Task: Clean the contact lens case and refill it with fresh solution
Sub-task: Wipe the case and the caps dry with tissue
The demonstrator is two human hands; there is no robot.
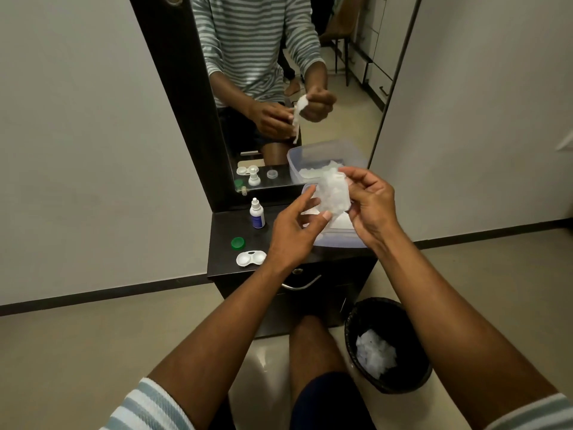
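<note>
Nearest to the camera are two bare forearms with striped sleeves, which reach forward over a bare knee. The right hand (370, 209) holds a crumpled white tissue (333, 193) above the dark vanity shelf (223, 243); its fingers are curled and pinch the upper right edge of the tissue. The left hand (293, 234) is half open, with the index finger stretched toward the left edge of the tissue and the thumb touching its lower edge.

Behind the tissue stands a translucent plastic box (336, 238) with more white tissues inside. The white open contact lens case (250, 259) lies on the shelf near the front edge, just left of the left wrist, and both wells face up. A round green cap (237, 242) lies just behind the case. Further back stands a small white solution bottle with a blue label (257, 214), upright, near the mirror (341, 72). On the floor at the right is a black waste bin (387, 346) with crumpled white tissues inside.
</note>
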